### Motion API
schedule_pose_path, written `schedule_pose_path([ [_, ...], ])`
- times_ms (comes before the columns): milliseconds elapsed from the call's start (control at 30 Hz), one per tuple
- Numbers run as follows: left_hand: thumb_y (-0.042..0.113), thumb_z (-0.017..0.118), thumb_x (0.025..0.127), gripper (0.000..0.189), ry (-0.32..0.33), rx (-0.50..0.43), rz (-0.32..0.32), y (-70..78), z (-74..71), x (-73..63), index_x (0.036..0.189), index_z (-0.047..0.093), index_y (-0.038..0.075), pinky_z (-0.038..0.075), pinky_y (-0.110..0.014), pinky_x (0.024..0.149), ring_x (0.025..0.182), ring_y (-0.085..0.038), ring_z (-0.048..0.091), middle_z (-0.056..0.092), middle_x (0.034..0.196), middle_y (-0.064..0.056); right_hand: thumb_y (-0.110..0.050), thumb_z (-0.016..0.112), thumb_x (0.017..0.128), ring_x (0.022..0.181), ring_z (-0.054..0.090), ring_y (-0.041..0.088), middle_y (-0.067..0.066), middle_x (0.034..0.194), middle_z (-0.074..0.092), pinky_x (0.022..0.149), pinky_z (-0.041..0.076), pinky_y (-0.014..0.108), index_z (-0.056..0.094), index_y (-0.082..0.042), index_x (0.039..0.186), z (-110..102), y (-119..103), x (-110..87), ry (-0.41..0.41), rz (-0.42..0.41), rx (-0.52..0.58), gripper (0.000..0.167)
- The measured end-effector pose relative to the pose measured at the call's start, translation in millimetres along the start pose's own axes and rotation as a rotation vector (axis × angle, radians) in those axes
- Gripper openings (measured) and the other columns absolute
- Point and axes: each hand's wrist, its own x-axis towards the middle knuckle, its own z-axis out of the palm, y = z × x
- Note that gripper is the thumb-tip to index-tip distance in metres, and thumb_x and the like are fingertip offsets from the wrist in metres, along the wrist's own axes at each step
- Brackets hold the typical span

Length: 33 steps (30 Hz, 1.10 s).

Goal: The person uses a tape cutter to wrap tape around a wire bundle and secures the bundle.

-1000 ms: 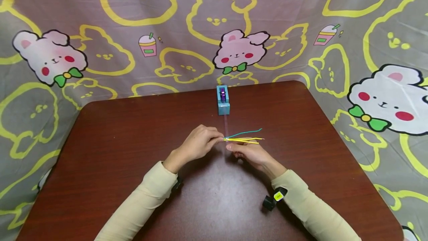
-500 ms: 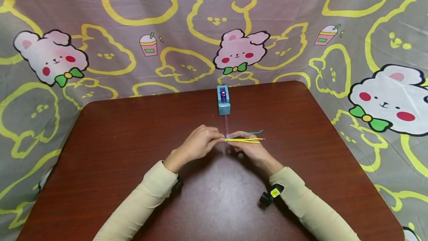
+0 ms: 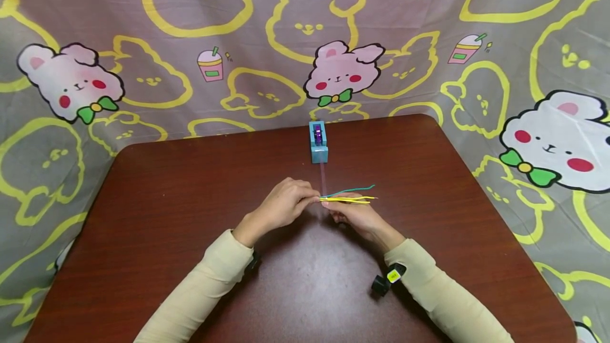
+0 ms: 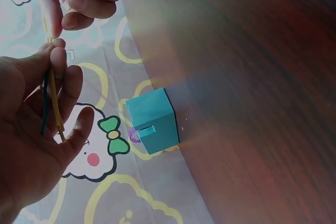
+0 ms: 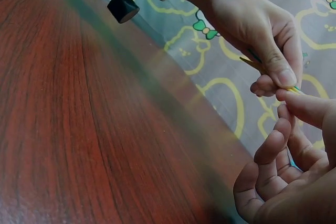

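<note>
Over the middle of the table, my left hand pinches a thin bundle of yellow wires and a teal wire, whose loose ends spread to the right. A strip of clear tape runs from a blue tape dispenser to the bundle. My right hand has its thumb and index finger at the bundle beside the left fingertips, pinching it where the tape meets it. In the right wrist view, the other right fingers are loosely bent. Wire ends on the left hand's side are mostly hidden by that hand.
The dispenser, with a purple core, stands near the far edge of the brown table. Patterned cloth hangs behind and at both sides. A black wrist camera sits under the right forearm.
The right fingers have moved up from below the bundle, reached behind it, then the thumb has come to its near side. The left hand and dispenser have stayed in place.
</note>
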Motion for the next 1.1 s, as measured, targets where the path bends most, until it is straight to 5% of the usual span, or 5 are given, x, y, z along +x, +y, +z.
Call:
schedule_pose_path([
  [167, 0.014, 0.07, 0.096, 0.012, 0.001, -0.001, 0.009, 1.6, -1.3, 0.0, 0.101, 0.079, 0.009, 0.045, -0.031, 0.069, 0.077, -0.009, 0.063, 0.072, 0.089, 0.003, -0.007, 0.068, 0.094, 0.064, 0.051, 0.01, -0.003, 0.073, 0.057, 0.061, 0.044, 0.024, 0.07, -0.013, 0.089, 0.1, 0.9, 2.6, 0.0, -0.023, 0.008, 0.008],
  [667, 0.015, 0.069, 0.097, 0.013, 0.001, 0.029, 0.01, 0.9, -4.1, -1.1, 0.102, 0.079, 0.009, 0.045, -0.032, 0.072, 0.081, -0.011, 0.064, 0.071, 0.089, 0.002, -0.001, 0.069, 0.092, 0.075, 0.054, 0.015, 0.0, 0.097, 0.067, 0.067, 0.046, 0.026, 0.073, -0.013, 0.11, -12.3, -0.9, 5.2, -0.091, -0.031, 0.044, 0.022],
  [900, 0.015, 0.07, 0.096, 0.012, 0.022, 0.051, 0.012, 0.1, -5.7, 0.6, 0.102, 0.08, 0.01, 0.045, -0.032, 0.071, 0.079, -0.011, 0.063, 0.071, 0.088, 0.003, -0.015, 0.054, 0.105, 0.079, 0.056, 0.016, 0.007, 0.105, 0.065, 0.076, 0.05, 0.031, 0.069, -0.009, 0.119, -43.3, -8.2, 25.3, -0.347, 0.101, 0.202, 0.021],
  [1100, 0.013, 0.073, 0.094, 0.01, 0.056, 0.045, 0.036, 0.8, -4.1, -1.1, 0.1, 0.08, 0.009, 0.046, -0.033, 0.071, 0.077, -0.011, 0.062, 0.07, 0.085, 0.003, -0.045, 0.022, 0.111, 0.079, 0.066, 0.018, 0.01, 0.101, 0.069, 0.074, 0.056, 0.031, 0.065, -0.005, 0.117, -58.4, -19.6, 50.8, -0.672, 0.371, 0.216, 0.058],
])
